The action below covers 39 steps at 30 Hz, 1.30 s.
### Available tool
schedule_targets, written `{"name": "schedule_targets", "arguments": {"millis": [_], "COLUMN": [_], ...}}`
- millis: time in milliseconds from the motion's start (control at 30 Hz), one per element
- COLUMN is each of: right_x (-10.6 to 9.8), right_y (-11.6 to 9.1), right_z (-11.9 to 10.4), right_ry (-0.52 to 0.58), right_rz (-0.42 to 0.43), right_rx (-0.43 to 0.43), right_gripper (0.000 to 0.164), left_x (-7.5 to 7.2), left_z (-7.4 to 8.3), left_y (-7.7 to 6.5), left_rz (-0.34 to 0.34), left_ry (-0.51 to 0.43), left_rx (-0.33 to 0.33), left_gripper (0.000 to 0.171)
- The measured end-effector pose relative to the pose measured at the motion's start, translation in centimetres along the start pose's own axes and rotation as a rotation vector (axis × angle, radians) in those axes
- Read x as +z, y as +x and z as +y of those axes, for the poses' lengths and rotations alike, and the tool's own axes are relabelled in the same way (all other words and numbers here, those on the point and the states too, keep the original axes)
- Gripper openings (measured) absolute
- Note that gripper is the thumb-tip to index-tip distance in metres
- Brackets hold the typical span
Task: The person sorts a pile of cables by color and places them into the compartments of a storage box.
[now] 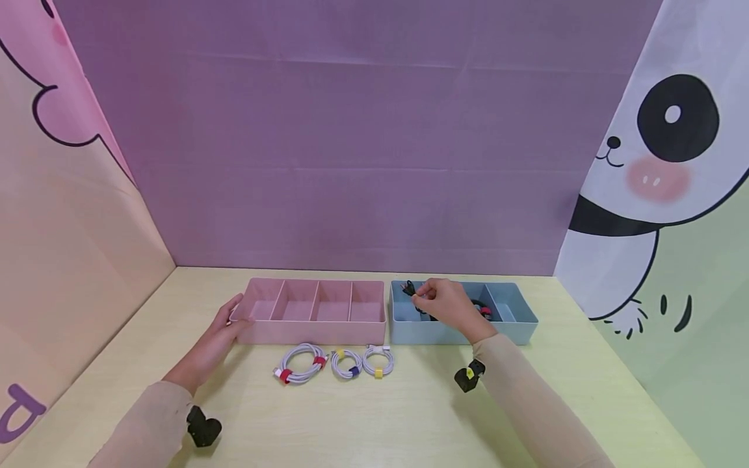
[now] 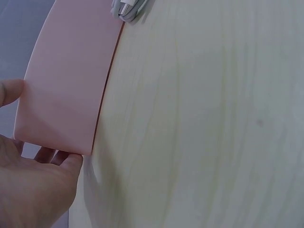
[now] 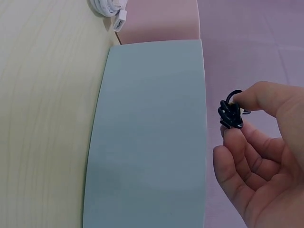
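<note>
Aloft, right hand (image 1: pixel 449 304) with black cable (image 3: pixel 231 115)

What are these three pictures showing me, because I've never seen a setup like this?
There's no robot, just a person's left hand and right hand, bare. The wide picture comes from a head-worn camera; the closer ones from a left wrist camera and a right wrist camera. On the pale table stand a pink box and a blue box, side by side, with three coiled white cables in front. The left hand grips the pink box's end; the right pinches a bundled black cable over the blue box.
</note>
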State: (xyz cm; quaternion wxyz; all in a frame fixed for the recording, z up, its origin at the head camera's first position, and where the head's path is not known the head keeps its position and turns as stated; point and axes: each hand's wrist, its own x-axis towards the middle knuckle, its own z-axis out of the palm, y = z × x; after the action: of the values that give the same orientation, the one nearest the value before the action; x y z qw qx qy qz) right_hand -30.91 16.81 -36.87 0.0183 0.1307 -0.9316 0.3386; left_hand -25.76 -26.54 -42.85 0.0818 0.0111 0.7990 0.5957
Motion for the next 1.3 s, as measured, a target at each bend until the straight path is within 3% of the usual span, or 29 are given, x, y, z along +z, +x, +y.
{"name": "schedule_targets", "arguments": {"millis": [433,1300], "right_x": [0.0,-0.4], "right_y": [0.1,-1.1], "right_z": [0.0,-0.5], "right_ry": [-0.004,-0.017], "right_rz": [-0.023,-0.044], "right_rx": [0.005,-0.065], "right_gripper": [0.016,0.010], "left_x": [0.0,0.3], "left_z": [0.0,0.4], "left_y": [0.1,-0.5], "left_rz": [-0.002,0.019], "left_ry": [0.002,-0.012], "left_rx": [-0.004,0.018], "left_gripper": [0.080,0.080]}}
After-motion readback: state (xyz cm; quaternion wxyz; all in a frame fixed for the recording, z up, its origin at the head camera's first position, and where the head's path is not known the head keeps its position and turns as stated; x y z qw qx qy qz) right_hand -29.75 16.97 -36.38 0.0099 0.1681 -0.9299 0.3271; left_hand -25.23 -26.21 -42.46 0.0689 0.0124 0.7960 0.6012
